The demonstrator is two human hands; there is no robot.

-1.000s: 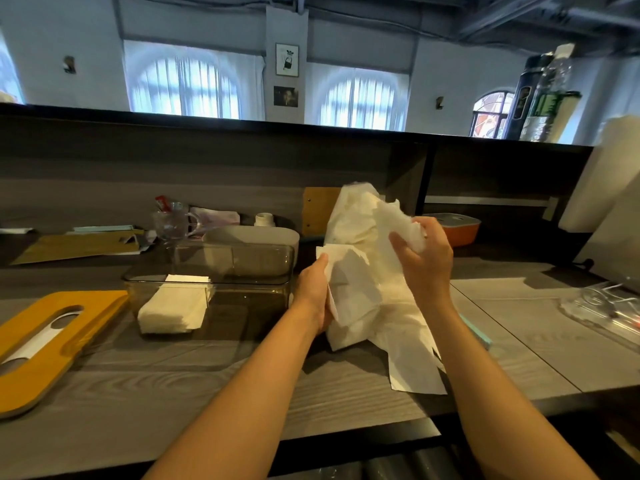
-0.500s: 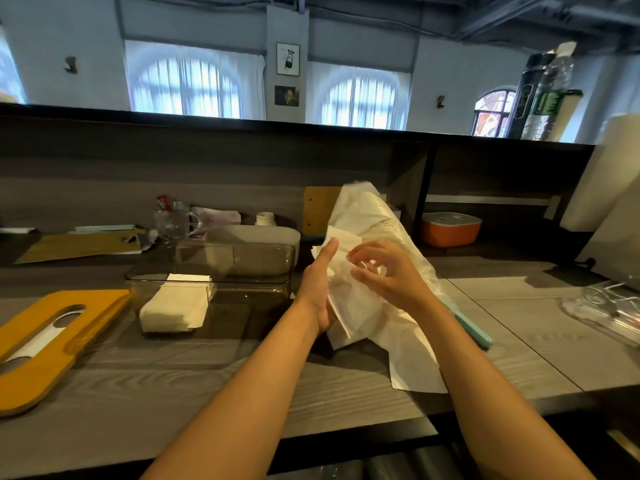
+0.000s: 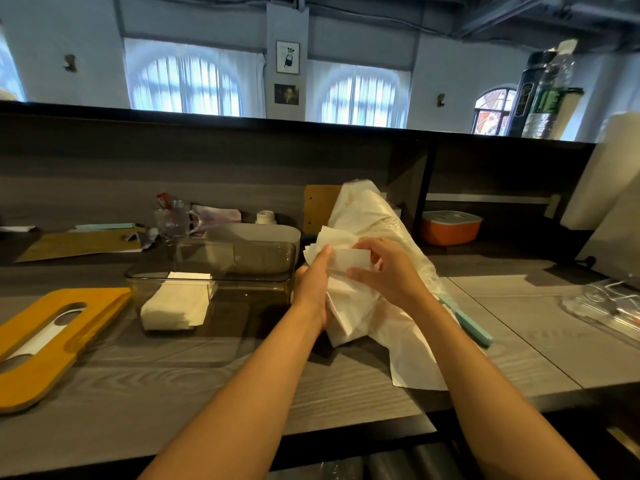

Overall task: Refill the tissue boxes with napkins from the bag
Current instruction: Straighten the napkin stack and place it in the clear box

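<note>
Napkins point(image 3: 341, 258): being gripped by both hands at the bag's point(image 3: 377, 220) mouth.
Left hand point(image 3: 311, 289): fingers hiding behind the stack, thumb pressing.
Right hand point(image 3: 388, 268): fingers curling, pinching napkins.
Tissue box point(image 3: 211, 282): sitting at 9 o'clock.

We find the clear plastic tissue box point(image 3: 221, 289) at the middle of the grey wood-grain counter point(image 3: 173, 393), a stack of white napkins point(image 3: 176, 303) inside it at its left end. Left of it lies the flat yellow slotted lid point(image 3: 52, 337); behind it, the grey oblong container point(image 3: 252, 237). Right of the box – the crumpled white plastic bag point(image 3: 374, 230), with the orange lidded tub point(image 3: 450, 226) farther right, on the far shelf.
</note>
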